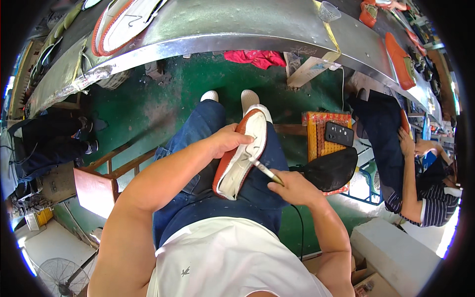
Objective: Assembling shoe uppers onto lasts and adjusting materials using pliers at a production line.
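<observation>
A reddish-brown shoe (255, 127) rests tilted across my thighs, its whitish underside turned up toward me. My left hand (231, 140) grips its left edge, with the thumb pressed on the whitish face and the fingers hidden beneath. In my right hand (295, 188) is a slim tool (267, 172) with a pale shaft and an olive-yellow handle. Its dark tip meets or hovers just over the middle of the underside; contact cannot be made out. The tip's exact kind is too small to tell.
A metal-topped bench (198, 22) runs across the far side, with whitish-soled shoes (126, 24) on it. Right of my knees, a beaded seat (316, 136) carries a phone (339, 133) and black cloth (332, 168). Another person (420, 198) works at the right. A wooden stool (96, 185) stands left.
</observation>
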Demonstrator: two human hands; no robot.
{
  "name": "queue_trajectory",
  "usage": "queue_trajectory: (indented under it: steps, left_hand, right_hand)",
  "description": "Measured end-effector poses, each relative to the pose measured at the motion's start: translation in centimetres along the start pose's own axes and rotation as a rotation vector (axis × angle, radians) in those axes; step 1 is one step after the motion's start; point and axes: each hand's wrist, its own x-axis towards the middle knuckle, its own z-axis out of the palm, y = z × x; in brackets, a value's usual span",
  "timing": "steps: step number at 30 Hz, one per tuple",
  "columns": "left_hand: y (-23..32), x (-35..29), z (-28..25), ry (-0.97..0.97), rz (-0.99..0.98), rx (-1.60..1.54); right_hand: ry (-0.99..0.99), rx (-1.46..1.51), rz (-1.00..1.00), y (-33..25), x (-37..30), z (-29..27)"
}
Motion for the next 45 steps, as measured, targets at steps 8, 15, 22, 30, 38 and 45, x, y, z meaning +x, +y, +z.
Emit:
queue_trajectory:
  steps: [8, 15, 22, 30, 38, 45]
  left_hand:
    - [-1.3, 1.0, -0.5, 0.009, 0.033, -0.022]
    - [-4.4, -1.6, -0.7, -0.094, 0.361, 0.343]
    - [-7.4, -1.3, 0.4, -0.066, 0.396, -0.004]
    - [-11.8, -2.3, -1.0, 0.250, 0.652, 0.772]
    - [-12.9, -4.1, 0.3, 0.247, 0.521, 0.585]
    - [-12.8, -5.3, -1.9, 0.119, 0.516, 0.634]
  right_hand:
    - [0.290, -0.319, -0.192, 0.3, 1.5, 3.2]
    - [0.191, 0.063, -0.022, 2.7, 0.1, 3.8]
    - [0.346, -0.316, -0.100, 1.5, -2.0, 6.7]
    - [-0.073, 0.424, 0.021, 6.4, 0.5, 4.3]
    - [0.072, 0.211, 0.196, 1.2, -2.4, 2.5]
    - [0.373, -0.166, -0.142, -0.5, 0.1, 6.4]
